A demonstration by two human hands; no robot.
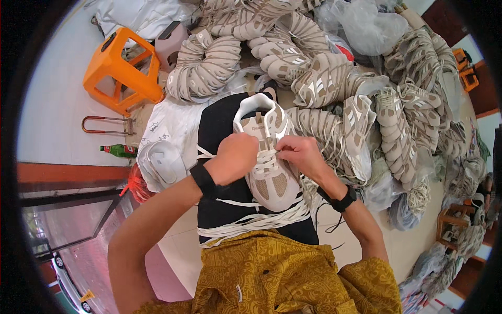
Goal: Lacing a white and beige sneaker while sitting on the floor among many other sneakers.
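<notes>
In the head view, we see the beige sneaker (273, 189) on the black lap cover (215, 123), toe toward the wearer, presumably so the eyelets face both hands, with loose white laces (251, 224) across the lap (probably for easy reach). The right hand (305, 155), angled inward, seems pinched on the threaded lace (266, 164); the left hand (236, 158) curls knuckles-up opposite, fingertips hidden, so we cannot tell its grip.

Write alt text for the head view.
A person's left hand and right hand work at the laces of a beige-and-white shoe on black fabric. Loose white laces cross the fabric; similar shoes lie piled beyond, with an orange stool.
</notes>
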